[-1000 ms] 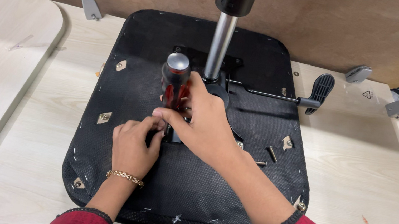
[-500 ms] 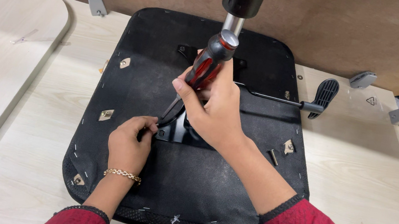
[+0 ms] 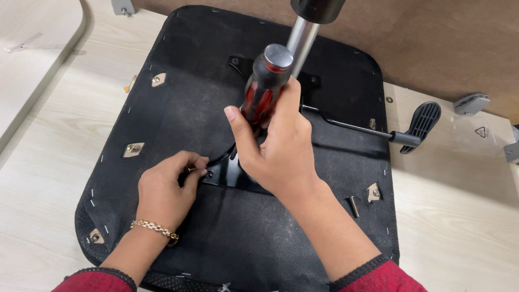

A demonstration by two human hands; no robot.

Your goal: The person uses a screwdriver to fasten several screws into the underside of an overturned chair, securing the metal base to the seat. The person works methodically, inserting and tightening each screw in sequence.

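Head view: right hand [image 3: 280, 149] grips a red-black screwdriver [image 3: 264, 91] upright over the upturned seat base [image 3: 179, 84], hiding its tip; left hand [image 3: 169, 187] pinches a screw [image 3: 208, 173] beside the metal bracket [image 3: 227, 172]. Gas-lift column [image 3: 306, 28] stands behind; lever [image 3: 408, 128] right.

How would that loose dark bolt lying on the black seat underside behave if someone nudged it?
The loose bolt would probably roll, since it looks thin and round. The fabric-covered seat base seems rough, so it likely would not slide far. It appears small and stiff, probably light to lift, though easy to fumble. Neither the left hand nor the right hand touches it.
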